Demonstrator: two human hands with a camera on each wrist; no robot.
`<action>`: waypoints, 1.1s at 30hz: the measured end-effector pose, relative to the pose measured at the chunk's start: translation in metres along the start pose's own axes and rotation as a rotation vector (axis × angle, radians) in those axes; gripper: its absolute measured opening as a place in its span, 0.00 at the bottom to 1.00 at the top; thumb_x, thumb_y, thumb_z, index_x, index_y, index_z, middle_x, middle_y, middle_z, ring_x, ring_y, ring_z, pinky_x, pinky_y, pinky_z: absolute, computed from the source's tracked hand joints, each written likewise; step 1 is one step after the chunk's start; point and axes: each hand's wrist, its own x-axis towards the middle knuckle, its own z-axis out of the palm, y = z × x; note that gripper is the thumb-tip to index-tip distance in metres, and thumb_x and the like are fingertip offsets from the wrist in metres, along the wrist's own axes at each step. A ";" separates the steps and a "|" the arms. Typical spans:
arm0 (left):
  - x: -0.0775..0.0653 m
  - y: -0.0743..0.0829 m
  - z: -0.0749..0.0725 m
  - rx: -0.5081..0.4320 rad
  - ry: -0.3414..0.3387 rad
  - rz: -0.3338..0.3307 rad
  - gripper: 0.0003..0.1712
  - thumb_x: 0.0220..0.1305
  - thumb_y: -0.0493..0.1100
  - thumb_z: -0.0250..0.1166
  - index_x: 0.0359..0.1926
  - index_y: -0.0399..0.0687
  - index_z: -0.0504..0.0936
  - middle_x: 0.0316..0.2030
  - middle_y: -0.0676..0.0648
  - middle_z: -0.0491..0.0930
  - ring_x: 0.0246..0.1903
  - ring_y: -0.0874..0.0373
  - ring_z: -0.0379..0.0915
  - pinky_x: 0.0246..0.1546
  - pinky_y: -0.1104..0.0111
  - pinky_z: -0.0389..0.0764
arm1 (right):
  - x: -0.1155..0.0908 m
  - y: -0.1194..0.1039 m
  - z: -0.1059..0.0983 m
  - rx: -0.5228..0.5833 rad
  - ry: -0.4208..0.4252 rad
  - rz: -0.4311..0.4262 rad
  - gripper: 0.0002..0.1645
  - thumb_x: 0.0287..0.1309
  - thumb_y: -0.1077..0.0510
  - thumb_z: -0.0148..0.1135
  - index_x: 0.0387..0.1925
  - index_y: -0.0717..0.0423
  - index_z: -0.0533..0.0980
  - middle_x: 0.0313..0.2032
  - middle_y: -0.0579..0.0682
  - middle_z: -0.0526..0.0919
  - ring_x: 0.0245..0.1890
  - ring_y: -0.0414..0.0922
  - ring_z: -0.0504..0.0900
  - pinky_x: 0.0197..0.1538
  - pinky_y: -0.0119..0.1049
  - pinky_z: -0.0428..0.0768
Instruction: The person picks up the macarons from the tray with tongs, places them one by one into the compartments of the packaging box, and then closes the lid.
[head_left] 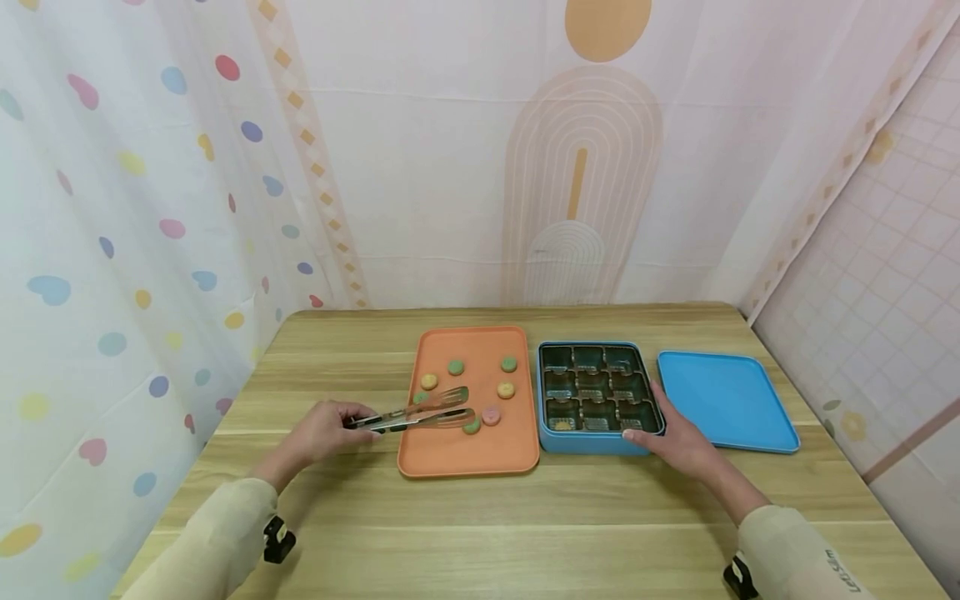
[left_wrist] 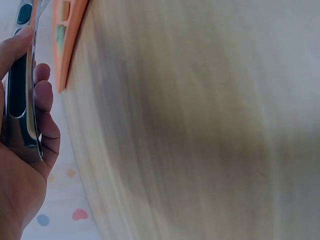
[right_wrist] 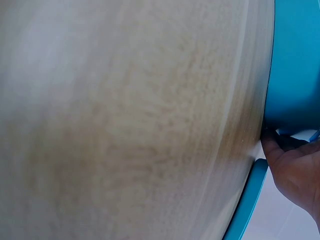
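My left hand (head_left: 326, 433) grips a pair of metal tongs (left_wrist: 19, 87) with dark handle inserts. The tongs' two slotted ends stand apart over an orange tray (head_left: 468, 457). Several small round macaron-like cookies lie there, among them a pink cookie (head_left: 491, 416) and a green cookie (head_left: 471, 426) close to the tong ends. My right hand (head_left: 681, 437) holds the front right corner of a blue box (head_left: 592, 444), thumb on the rim and fingers along the side. Inside is a dark divided insert (head_left: 592, 386); a yellow piece (head_left: 562, 424) sits in its front left compartment.
A blue lid (head_left: 726, 400) lies on the wooden table (head_left: 480, 533) to the right of the box. The tray stands just left of the box, with a narrow gap. A patterned curtain (head_left: 435, 167) hangs behind the table and down its left side.
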 end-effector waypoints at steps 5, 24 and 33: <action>-0.004 -0.003 0.005 -0.014 -0.013 0.004 0.13 0.54 0.46 0.77 0.40 0.49 0.88 0.25 0.56 0.80 0.23 0.63 0.69 0.23 0.71 0.70 | 0.000 -0.001 -0.001 -0.004 -0.002 -0.003 0.68 0.61 0.35 0.64 0.77 0.54 0.27 0.74 0.72 0.38 0.70 0.74 0.46 0.62 0.70 0.59; -0.006 -0.008 0.015 0.001 -0.027 0.035 0.13 0.55 0.47 0.77 0.40 0.48 0.88 0.25 0.55 0.78 0.21 0.63 0.68 0.21 0.70 0.70 | -0.001 0.000 0.001 0.017 0.001 -0.003 0.68 0.61 0.35 0.65 0.78 0.53 0.28 0.75 0.71 0.37 0.71 0.73 0.45 0.63 0.69 0.58; -0.006 -0.007 0.017 0.022 -0.016 0.032 0.11 0.53 0.46 0.77 0.38 0.50 0.88 0.24 0.56 0.79 0.22 0.63 0.68 0.22 0.71 0.70 | -0.001 -0.002 0.000 0.014 0.000 -0.005 0.68 0.61 0.36 0.65 0.78 0.54 0.28 0.74 0.72 0.37 0.70 0.74 0.45 0.62 0.70 0.58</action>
